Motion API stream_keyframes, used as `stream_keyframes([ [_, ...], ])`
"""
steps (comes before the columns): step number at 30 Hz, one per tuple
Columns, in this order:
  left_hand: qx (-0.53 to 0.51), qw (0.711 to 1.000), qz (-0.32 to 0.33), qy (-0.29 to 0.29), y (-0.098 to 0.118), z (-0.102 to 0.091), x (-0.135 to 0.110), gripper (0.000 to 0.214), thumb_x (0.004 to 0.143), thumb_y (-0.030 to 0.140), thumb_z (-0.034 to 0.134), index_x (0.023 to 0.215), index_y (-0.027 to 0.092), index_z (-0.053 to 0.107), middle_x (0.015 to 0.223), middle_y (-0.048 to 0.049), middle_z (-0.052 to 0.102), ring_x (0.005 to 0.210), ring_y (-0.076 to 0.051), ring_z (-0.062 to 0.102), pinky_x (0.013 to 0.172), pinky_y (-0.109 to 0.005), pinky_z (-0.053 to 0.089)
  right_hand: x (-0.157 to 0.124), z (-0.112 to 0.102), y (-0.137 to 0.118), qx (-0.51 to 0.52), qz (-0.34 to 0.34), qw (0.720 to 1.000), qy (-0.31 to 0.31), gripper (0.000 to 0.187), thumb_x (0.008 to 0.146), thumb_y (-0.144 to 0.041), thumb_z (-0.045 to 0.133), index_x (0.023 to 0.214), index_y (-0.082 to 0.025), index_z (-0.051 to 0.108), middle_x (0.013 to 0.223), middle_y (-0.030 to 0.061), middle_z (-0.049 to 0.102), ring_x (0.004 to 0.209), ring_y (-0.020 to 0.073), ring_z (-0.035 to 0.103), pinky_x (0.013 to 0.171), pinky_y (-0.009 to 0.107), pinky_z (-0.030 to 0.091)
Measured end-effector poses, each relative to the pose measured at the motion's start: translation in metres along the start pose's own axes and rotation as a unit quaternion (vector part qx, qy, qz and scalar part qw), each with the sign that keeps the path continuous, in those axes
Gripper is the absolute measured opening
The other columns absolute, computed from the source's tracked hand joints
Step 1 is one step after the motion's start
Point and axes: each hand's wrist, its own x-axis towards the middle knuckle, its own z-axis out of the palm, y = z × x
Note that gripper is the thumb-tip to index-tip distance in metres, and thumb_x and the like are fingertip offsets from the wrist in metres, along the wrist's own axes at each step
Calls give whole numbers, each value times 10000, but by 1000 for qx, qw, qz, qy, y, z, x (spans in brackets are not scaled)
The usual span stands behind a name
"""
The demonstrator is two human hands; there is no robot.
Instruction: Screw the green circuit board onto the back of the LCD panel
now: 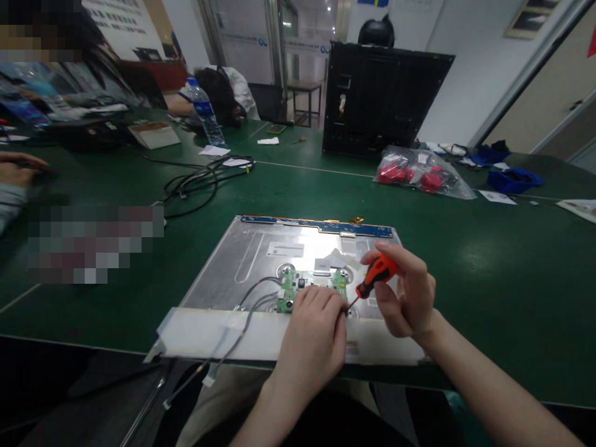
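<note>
A flat metal display panel (209,279) lies on the table in front of me, with a green circuit board (291,282) near its middle. My right hand (410,292) grips a screwdriver (378,273) by its red and black handle, the shaft slanting down to the board's lower right corner. Beside the tip, my left hand (316,329) rests over the board's near edge, its fingers together and closed at the corner. Whatever they pinch there is hidden. Grey and black cables (251,323) run from the board's left side over the panel's front edge.
Black cables (205,180) lie coiled on the green table (288,192). Farther back are a water bottle (207,115), an upright black panel (382,99) and a plastic bag (423,174) with red items. A person rests head down across the table; another person's hand (21,171) is at left.
</note>
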Motion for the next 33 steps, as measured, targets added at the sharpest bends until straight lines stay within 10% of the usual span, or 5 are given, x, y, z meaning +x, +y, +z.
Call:
stream_keyframes([
  [33, 1, 1000, -4, -5, 1, 0, 2, 184, 882, 33, 510, 926, 193, 590, 957, -47, 661, 935, -252, 589, 929, -444, 436, 2, 1, 1, 3, -24, 1000, 7, 602, 914, -195, 522, 1508, -191, 422, 891, 31, 616, 653, 166, 581, 488, 288, 495],
])
